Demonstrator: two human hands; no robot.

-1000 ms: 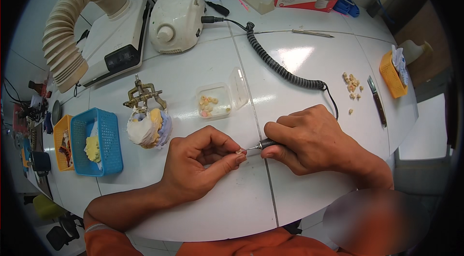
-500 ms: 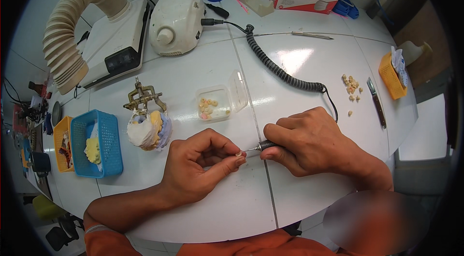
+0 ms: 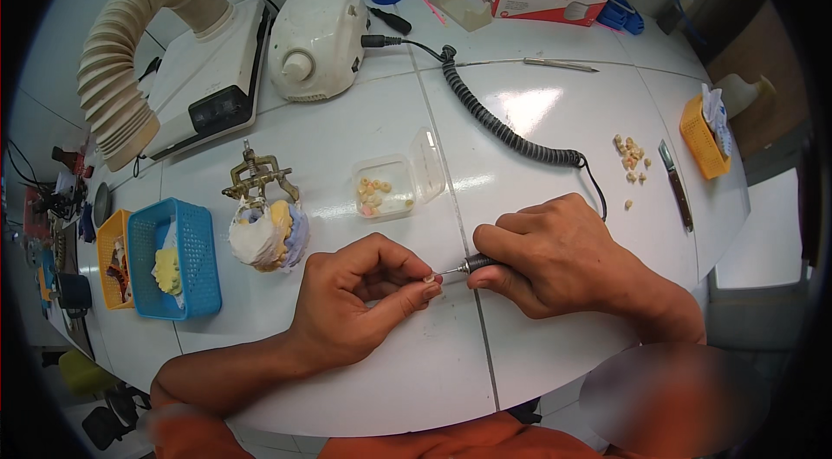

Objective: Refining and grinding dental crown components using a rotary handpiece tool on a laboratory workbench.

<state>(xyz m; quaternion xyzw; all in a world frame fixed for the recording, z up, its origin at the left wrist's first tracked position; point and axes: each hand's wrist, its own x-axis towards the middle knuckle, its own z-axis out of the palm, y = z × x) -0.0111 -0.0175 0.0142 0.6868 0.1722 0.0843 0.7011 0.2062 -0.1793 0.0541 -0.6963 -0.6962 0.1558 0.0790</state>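
Bench, largest items first. The white table (image 3: 390,377) takes the weight of your forearms, probably to keep both hands steady. The control box (image 3: 316,47) stands toward the back, its coiled cord (image 3: 504,125) looping round to the right, likely so the work area is free of slack. Your right hand (image 3: 555,260) is wrapped around the dark handpiece (image 3: 479,263), fingers bunched near its front end, presumably for fine control of the thin metal shaft. Your left hand (image 3: 360,299) makes a narrow pinch, thumb against fingertips, on a small pale piece (image 3: 430,279); it sits in front of you, at the shaft's tip. Holding it by the edge seems meant to leave a face exposed.

Hard to make out, same order: your right hand covers the handpiece's rear and where the cord joins it. Your left thumb and fingertips hide most of the pale piece, so you cannot read its full shape here. Whether the tip touches it, I cannot tell. A reddish patch beside it is too small to identify.
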